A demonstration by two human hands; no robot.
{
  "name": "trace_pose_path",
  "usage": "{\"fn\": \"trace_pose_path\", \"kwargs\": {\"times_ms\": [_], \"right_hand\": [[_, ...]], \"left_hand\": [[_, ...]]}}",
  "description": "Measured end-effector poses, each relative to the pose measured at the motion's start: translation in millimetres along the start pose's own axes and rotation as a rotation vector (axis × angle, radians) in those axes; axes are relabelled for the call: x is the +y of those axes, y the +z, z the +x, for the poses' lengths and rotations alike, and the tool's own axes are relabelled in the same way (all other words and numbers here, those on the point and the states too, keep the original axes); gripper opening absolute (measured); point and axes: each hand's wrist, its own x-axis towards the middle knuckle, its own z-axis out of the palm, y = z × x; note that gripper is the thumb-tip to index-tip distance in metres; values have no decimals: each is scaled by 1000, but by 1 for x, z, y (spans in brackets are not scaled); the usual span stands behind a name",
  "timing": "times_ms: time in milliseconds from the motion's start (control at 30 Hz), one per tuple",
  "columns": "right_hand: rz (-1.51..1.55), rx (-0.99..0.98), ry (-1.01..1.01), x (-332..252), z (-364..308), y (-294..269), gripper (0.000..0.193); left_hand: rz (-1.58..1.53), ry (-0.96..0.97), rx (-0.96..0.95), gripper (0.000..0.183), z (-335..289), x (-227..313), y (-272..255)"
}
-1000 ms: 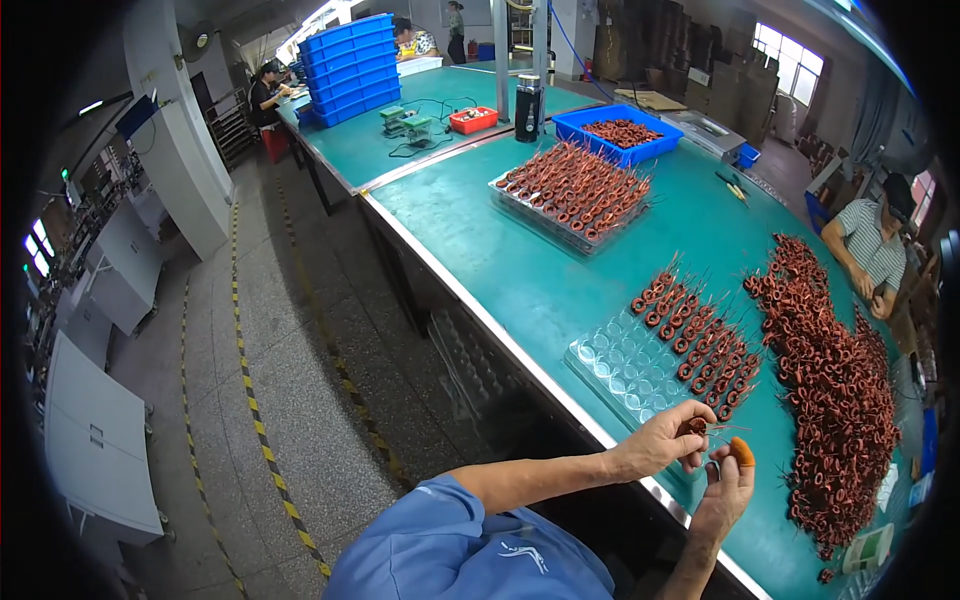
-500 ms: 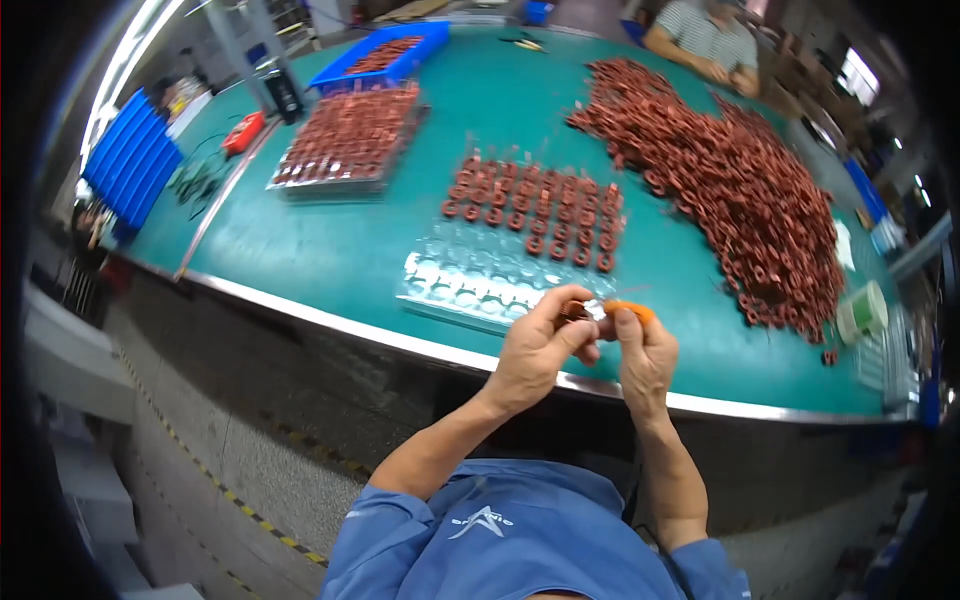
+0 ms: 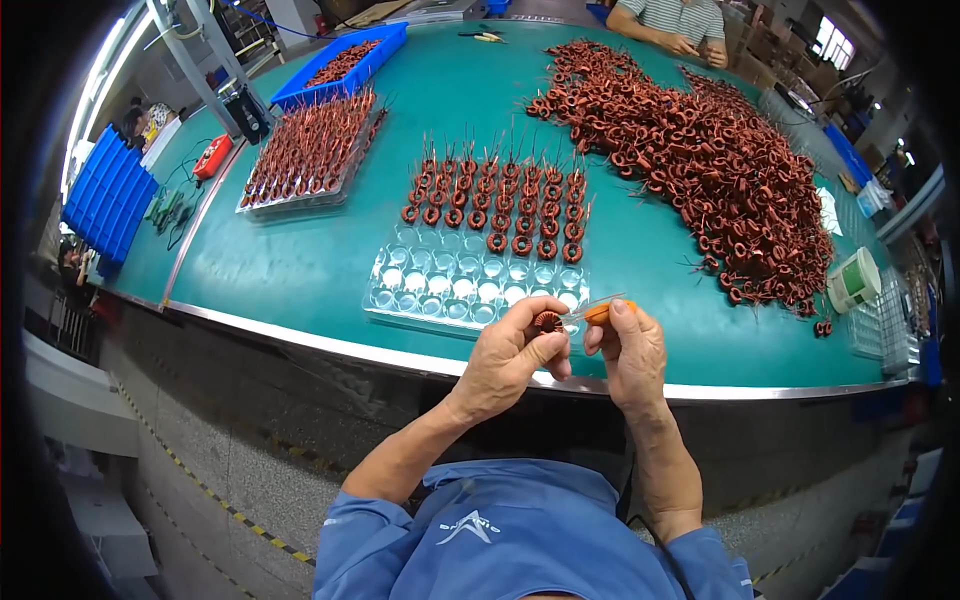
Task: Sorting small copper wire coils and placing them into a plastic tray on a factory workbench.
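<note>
My left grip (image 3: 508, 360) is pinched around a red-brown wire coil (image 3: 548, 321); its long leads (image 3: 577, 315) run rightward into my right grip (image 3: 637, 362), thumb pressed against an orange finger cover (image 3: 598, 315) over them. My left grip is nearer the coil. Beyond both, on the green tabletop (image 3: 690, 345), lie a part-filled clear tray (image 3: 385, 309) and, rightward, a coil heap (image 3: 740, 190); a co-worker (image 3: 675, 25) is across the room side.

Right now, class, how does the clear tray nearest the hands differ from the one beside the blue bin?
The near tray shows bare pockets in its front rows; the far tray looks covered with reddish coils. The near tray sits closer to the table's front edge than the far tray. Both are clear and hold coils.
</note>
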Motion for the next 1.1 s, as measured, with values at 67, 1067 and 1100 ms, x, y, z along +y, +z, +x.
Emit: {"fn": "trace_pose_path", "kwargs": {"times_ms": [67, 1067, 1100], "right_hand": [[-93, -4, -42, -2, -2, 0, 30], [-350, -118, -171, -6, -4, 4, 21], [-316, -110, -150, -4, -2, 3, 21]], "left_hand": [[-22, -2, -9, 31, -1, 0, -1], [-23, 23, -43, 40, -8, -9, -23], [5, 6, -85, 39, -8, -8, -24]]}}
